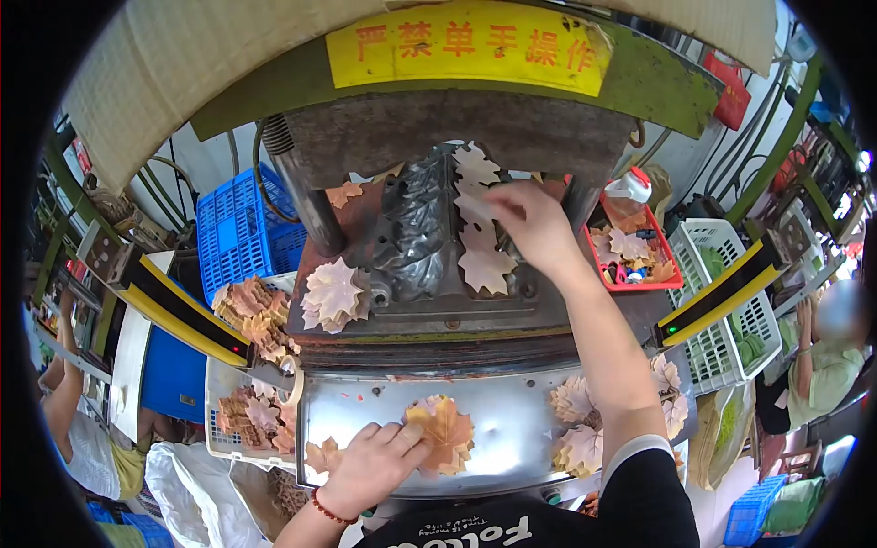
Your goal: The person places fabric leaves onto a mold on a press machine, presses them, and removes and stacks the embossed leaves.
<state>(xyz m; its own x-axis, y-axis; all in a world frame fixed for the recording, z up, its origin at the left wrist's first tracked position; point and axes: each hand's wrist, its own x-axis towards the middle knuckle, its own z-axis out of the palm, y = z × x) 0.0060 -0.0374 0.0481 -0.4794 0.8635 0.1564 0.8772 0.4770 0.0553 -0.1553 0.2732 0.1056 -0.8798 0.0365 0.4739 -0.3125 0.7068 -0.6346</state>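
My left hand [376, 464] touches orange leaves [449, 432], perhaps steadying them. My right hand [536, 224] is over pale leaves [485, 268] — both grips unclear.

On the tabletop [512, 397], a middle leaf stack [445, 434] lies left of the leaf piles [577, 452]. Behind, a leaf row [485, 269] lies just right of the mould [422, 228], a leaf bundle [332, 294] at its left; farther out, a crate [242, 224] stands left, a tray [637, 286] right.
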